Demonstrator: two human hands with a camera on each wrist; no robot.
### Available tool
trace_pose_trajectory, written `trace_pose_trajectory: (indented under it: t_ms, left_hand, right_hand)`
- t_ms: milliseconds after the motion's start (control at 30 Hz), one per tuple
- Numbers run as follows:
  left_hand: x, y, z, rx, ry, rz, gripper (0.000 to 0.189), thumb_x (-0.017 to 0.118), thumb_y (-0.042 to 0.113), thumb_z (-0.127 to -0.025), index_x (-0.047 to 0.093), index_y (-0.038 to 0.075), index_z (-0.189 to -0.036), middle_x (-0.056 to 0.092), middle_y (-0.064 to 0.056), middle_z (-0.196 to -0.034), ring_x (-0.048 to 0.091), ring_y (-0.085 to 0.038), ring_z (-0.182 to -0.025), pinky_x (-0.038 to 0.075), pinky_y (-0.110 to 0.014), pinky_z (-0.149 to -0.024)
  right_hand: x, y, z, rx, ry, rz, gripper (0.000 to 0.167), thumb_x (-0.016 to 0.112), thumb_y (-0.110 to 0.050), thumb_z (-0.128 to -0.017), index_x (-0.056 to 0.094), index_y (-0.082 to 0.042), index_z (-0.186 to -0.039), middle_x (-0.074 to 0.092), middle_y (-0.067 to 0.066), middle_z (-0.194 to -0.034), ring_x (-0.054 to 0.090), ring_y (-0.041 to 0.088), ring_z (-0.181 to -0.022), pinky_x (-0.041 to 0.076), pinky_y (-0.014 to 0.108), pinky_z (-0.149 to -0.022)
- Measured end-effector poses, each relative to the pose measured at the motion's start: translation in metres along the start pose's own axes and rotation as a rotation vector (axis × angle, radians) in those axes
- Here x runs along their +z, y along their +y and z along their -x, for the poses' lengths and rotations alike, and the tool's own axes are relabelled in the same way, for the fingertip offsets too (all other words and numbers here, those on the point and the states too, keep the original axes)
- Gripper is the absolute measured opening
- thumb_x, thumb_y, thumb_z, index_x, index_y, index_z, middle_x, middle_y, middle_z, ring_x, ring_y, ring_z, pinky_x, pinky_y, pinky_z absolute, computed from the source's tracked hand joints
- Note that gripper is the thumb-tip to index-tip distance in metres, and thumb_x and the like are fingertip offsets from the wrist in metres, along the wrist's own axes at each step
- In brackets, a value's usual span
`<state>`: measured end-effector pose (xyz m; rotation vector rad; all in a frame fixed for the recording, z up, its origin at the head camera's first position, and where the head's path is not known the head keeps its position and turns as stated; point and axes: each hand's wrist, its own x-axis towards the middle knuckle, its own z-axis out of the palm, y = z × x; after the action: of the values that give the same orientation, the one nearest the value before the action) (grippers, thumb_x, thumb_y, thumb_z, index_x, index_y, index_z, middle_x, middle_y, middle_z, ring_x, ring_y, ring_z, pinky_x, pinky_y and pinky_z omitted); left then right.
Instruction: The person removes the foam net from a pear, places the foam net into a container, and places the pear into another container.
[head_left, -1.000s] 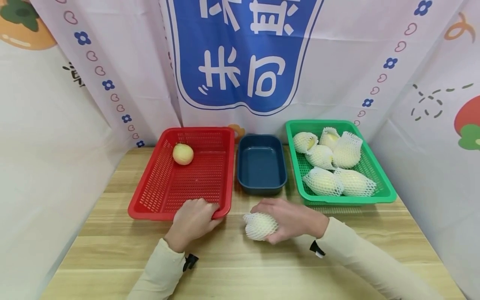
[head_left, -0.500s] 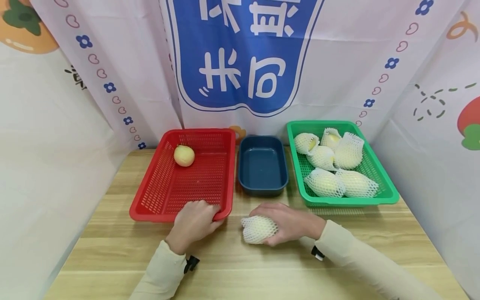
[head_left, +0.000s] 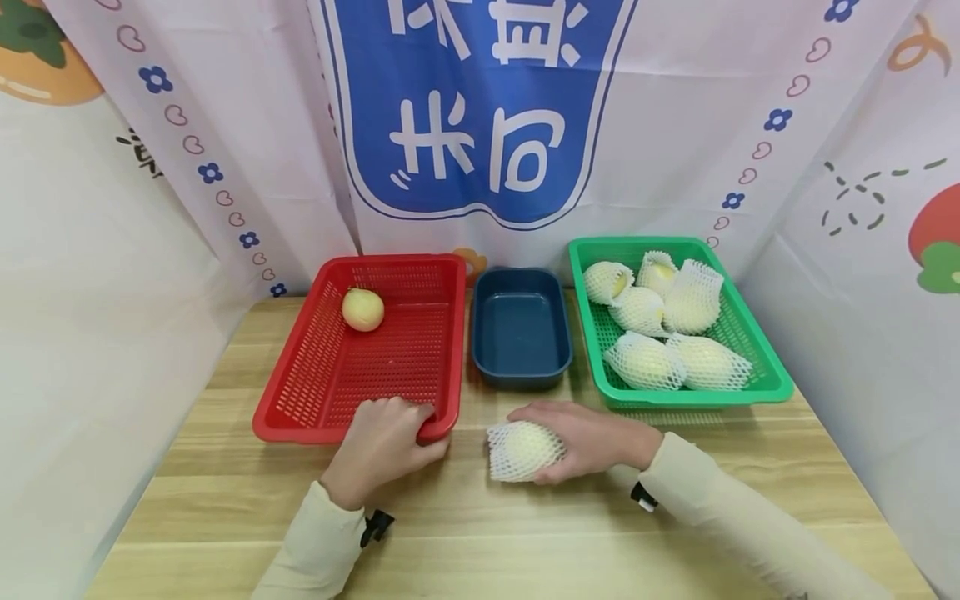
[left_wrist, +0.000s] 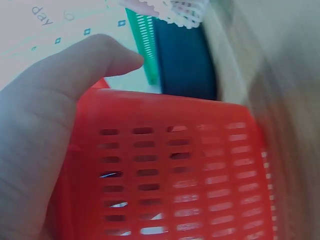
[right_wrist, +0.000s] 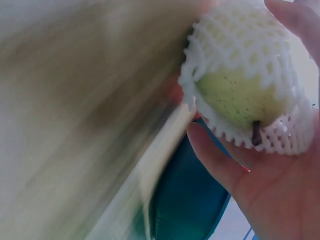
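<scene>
Hands, two. Left hand (head_left: 384,446): fingers curled over the near rim of one red basket (head_left: 300,435), close to its right corner. Right hand (head_left: 588,437): fingers and thumb round one netted pear (head_left: 525,450), stem showing in the right wrist view, near side of one blue tray (head_left: 521,333); contact with the wooden table (head_left: 480,550) cannot be told. Red basket: one bare fruit (head_left: 363,310). Green basket (head_left: 697,398), one: six netted fruits (head_left: 641,311).
</scene>
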<state>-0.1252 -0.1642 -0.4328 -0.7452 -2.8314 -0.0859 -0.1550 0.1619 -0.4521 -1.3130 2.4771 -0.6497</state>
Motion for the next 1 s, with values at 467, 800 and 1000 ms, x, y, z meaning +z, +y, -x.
trace_pose_trajectory:
  t_ms: [467, 800, 1000]
  left_hand:
    - [-0.057, 0.017, 0.014, 0.049, 0.021, 0.22, 0.071, 0.086, 0.045, -0.085, 0.063, 0.012, -0.143, 0.072, -0.008, -0.136, 0.075, -0.024, -0.116, 0.064, -0.043, -0.091]
    - [-0.041, 0.041, 0.017, 0.21, -0.074, 0.598, 0.1, 0.075, 0.039, -0.098, 0.007, 0.024, -0.171, 0.015, 0.004, -0.178, 0.026, -0.021, -0.163, 0.036, -0.048, -0.125]
    - [-0.016, 0.055, 0.024, 0.228, -0.185, 0.652, 0.093, 0.067, 0.043, -0.103, 0.008, 0.022, -0.171, 0.018, 0.003, -0.178, 0.027, -0.023, -0.163, 0.034, -0.049, -0.126]
  right_hand:
    - [-0.013, -0.004, 0.009, 0.035, -0.009, 0.049, 0.094, 0.078, -0.058, -0.089, 0.042, -0.009, -0.16, 0.054, 0.007, -0.158, 0.054, 0.027, -0.144, 0.049, 0.05, -0.115]
    - [-0.007, -0.017, 0.011, 0.061, 0.037, 0.124, 0.101, 0.083, -0.061, -0.083, 0.042, -0.009, -0.16, 0.05, 0.011, -0.161, 0.055, 0.03, -0.143, 0.052, 0.049, -0.112]
    - [0.002, -0.022, 0.009, 0.07, 0.063, 0.209, 0.107, 0.084, -0.065, -0.08, 0.041, -0.01, -0.16, 0.053, 0.012, -0.156, 0.062, 0.03, -0.135, 0.056, 0.046, -0.107]
